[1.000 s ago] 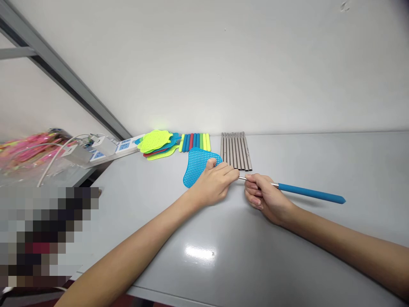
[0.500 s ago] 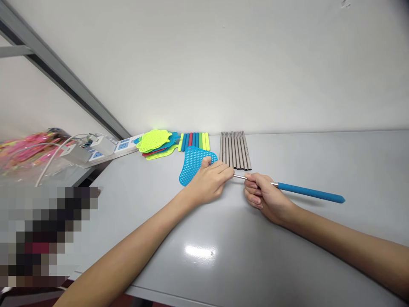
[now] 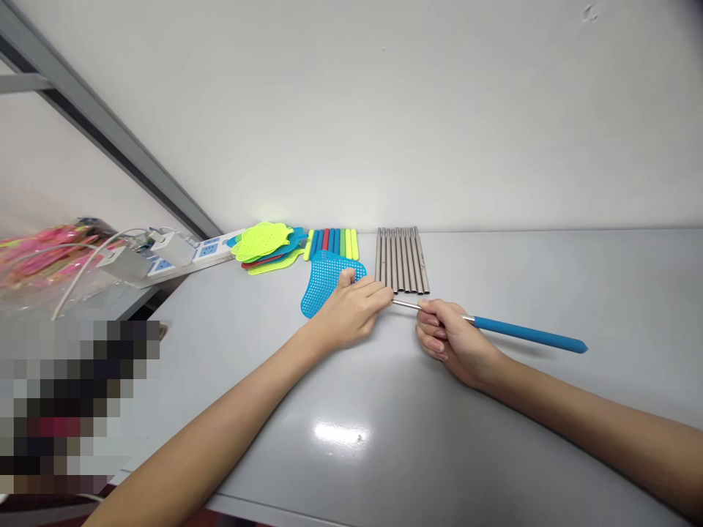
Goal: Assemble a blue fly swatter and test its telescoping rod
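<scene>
A blue fly swatter lies across my two hands, its perforated head (image 3: 329, 282) on the left and its blue grip (image 3: 530, 334) on the right. My left hand (image 3: 356, 307) is closed around the swatter's neck, covering part of the head. A thin metal rod (image 3: 406, 304) shows between the hands. My right hand (image 3: 453, 340) wraps round the thicker metal part of the shaft, just left of the blue grip. Behind the hands, several metal tubes (image 3: 403, 260) lie side by side.
Loose swatter heads (image 3: 266, 245) in yellow, blue and red are piled at the back left. Beside them is a row of coloured grips (image 3: 335, 241). A power strip (image 3: 209, 252) with plugged-in chargers and a plastic bag of pink items (image 3: 60, 256) are farther left. A wall rises behind the table.
My left hand has shifted slightly left with the swatter head, and a little more thin rod shows between my hands. My right hand keeps its grip.
</scene>
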`<action>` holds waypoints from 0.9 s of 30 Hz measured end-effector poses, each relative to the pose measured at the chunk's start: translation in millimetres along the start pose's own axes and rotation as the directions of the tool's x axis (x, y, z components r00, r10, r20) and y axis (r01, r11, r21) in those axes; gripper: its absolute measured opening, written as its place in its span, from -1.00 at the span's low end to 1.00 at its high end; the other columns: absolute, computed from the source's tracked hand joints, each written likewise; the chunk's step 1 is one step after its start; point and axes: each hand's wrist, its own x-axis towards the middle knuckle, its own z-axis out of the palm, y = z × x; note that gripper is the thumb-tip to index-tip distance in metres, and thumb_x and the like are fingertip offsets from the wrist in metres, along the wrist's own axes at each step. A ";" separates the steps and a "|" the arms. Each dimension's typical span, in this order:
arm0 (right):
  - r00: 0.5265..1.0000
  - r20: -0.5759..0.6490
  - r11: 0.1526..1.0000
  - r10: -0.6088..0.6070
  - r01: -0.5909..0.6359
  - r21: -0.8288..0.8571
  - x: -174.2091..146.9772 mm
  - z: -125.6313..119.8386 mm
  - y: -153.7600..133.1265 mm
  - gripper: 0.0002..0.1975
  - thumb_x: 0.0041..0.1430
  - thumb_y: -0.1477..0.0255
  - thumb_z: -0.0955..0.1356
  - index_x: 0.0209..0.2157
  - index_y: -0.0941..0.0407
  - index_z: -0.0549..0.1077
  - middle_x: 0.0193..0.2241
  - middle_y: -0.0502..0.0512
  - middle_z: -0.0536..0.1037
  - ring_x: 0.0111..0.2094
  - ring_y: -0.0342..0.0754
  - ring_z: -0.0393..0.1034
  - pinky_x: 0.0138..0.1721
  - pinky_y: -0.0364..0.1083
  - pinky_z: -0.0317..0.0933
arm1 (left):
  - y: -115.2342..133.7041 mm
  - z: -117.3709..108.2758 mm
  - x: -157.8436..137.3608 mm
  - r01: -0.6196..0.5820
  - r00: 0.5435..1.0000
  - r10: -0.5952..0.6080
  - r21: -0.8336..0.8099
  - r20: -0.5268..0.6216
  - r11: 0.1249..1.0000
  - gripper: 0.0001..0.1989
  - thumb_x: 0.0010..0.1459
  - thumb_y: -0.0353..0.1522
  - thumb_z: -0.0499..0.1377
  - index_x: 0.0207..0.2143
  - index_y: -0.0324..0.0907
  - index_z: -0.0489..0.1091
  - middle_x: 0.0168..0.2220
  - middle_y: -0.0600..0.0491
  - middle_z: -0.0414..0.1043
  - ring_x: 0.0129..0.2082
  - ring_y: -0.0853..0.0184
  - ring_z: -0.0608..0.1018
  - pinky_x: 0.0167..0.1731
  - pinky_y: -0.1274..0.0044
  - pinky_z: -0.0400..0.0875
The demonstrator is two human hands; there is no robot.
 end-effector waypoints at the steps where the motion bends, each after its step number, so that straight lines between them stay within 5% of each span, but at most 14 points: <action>1: 1.000 0.002 1.000 0.000 0.000 -0.001 0.0 0.0 0.3 -0.66 0.05 0.37 0.22 -0.71 0.12 0.05 -0.79 -0.18 -0.05 -0.78 -0.29 -0.11 -0.78 -0.24 -0.27 | -0.5 0.0 -0.3 -0.001 1.000 0.001 0.001 -0.005 1.000 -0.84 -0.01 -0.58 -0.13 -0.44 -0.22 0.15 -0.49 0.08 0.27 -0.42 0.36 0.29 -0.31 0.42 -0.01; 15: 1.000 -0.013 1.000 -0.001 0.001 -0.020 -2.0 1.3 -0.2 -0.66 0.05 0.37 0.22 -0.71 0.12 0.05 -0.80 -0.18 -0.05 -0.78 -0.29 -0.09 -0.77 -0.25 -0.26 | -9.1 1.8 -4.5 -0.052 0.997 0.056 0.061 -0.062 0.997 -0.83 0.02 -0.56 -0.13 -0.44 -0.22 0.19 -0.51 0.07 0.25 -0.44 0.35 0.28 -0.34 0.41 0.00; 27: 0.997 0.081 0.996 -0.014 0.007 0.085 1.5 -3.8 3.9 -0.63 0.05 0.27 0.26 -0.69 0.12 0.07 -0.78 -0.18 -0.02 -0.78 -0.28 -0.04 -0.78 -0.26 -0.19 | 20.4 -3.3 -0.2 0.125 0.990 -0.130 -0.086 -0.060 0.988 -0.81 0.20 -0.37 -0.12 -0.27 -0.21 0.24 -0.35 0.04 0.32 -0.32 0.34 0.34 -0.17 0.34 0.01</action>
